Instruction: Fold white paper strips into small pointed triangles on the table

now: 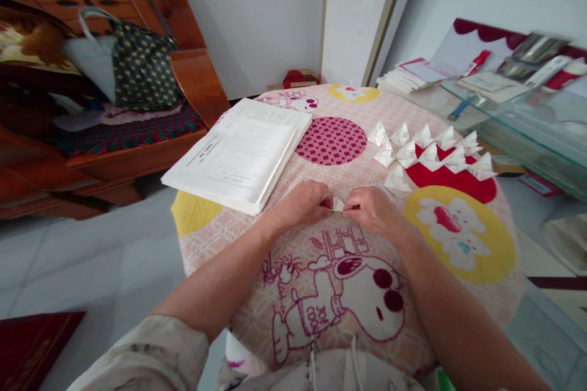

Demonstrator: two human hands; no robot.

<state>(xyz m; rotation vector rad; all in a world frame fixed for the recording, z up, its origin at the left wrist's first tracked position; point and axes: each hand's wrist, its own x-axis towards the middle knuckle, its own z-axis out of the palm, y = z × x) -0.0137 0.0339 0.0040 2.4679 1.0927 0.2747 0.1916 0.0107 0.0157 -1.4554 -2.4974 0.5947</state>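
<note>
Between my two hands, over the middle of the round table, is a small piece of folded white paper (338, 204). My left hand (306, 200) pinches its left end, and my right hand (370, 208) pinches the right end. Both hands are closed, with the fingertips curled so that parts of the paper are hidden. To the right of my right hand stand several folded paper boats (431, 156) in rows, the nearest one (397, 179) a little apart. Left of my left hand lies a thick stack of printed paper sheets (238, 153).
A patterned cloth (330, 299) covers the round table. At the right, a glass shelf (518, 116) carries papers, metal bowls and other items. A wooden bench (183, 82) with a dotted bag (142, 64) stands at the left. A white column (358, 12) rises behind the table.
</note>
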